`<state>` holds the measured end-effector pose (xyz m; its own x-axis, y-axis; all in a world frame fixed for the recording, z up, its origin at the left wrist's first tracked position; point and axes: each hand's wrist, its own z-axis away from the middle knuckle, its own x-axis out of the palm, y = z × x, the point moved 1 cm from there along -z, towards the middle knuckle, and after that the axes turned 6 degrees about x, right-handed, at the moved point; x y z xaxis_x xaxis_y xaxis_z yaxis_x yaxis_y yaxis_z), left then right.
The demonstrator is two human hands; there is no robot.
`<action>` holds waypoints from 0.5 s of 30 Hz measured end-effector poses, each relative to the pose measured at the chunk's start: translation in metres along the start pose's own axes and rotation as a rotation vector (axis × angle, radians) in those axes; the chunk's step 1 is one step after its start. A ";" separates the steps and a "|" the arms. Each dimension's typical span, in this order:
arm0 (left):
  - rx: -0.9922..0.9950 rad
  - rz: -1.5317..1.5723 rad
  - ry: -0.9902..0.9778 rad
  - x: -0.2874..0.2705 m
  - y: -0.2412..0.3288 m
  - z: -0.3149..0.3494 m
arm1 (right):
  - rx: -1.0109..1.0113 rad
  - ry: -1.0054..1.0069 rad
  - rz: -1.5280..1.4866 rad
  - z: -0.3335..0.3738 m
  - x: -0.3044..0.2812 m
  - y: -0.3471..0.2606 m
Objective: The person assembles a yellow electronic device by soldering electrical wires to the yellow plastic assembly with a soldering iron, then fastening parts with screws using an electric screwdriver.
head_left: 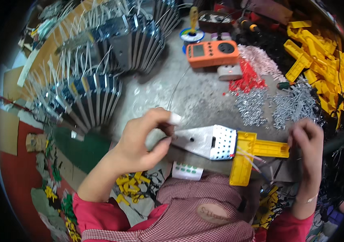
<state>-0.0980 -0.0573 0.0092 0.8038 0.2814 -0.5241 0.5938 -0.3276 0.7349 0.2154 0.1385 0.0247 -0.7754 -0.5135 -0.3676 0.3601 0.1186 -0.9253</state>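
Observation:
A silver metal plate (196, 139) lies flat before me, narrow at its left end and perforated at its wide right end. The curled fingers and thumb of my left hand (143, 139) close round the narrow tip; one fingertip has a white wrap. Against the wide end sits a yellow T-shaped plastic part (244, 157), its hollow ribbed side up. Thin red and white wires (252, 159) cross it. My right hand (307, 139) has bent, closed fingers at the right end of the yellow part. What they hold, if anything, is hidden.
Fanned stacks of metal plates with white wires (95, 97) stand at left. An orange meter (212, 53) and a solder spool (192, 35) are at the back. Piles of red pieces (246, 78), screws (252, 107) and yellow plastic parts (329, 76) lie at right.

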 end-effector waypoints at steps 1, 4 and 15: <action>0.025 -0.002 -0.001 0.001 0.000 -0.002 | -0.012 0.015 0.032 -0.026 -0.007 -0.005; -0.122 0.097 -0.018 0.012 -0.005 -0.017 | -0.217 0.021 0.165 -0.113 0.003 -0.029; 0.089 -0.162 -0.053 0.045 0.010 -0.050 | -0.985 0.374 0.347 -0.241 0.032 -0.047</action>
<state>-0.0581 -0.0025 0.0146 0.6967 0.2895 -0.6563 0.7145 -0.3613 0.5991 0.0483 0.3216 0.0339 -0.8798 -0.0522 -0.4725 0.1471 0.9153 -0.3750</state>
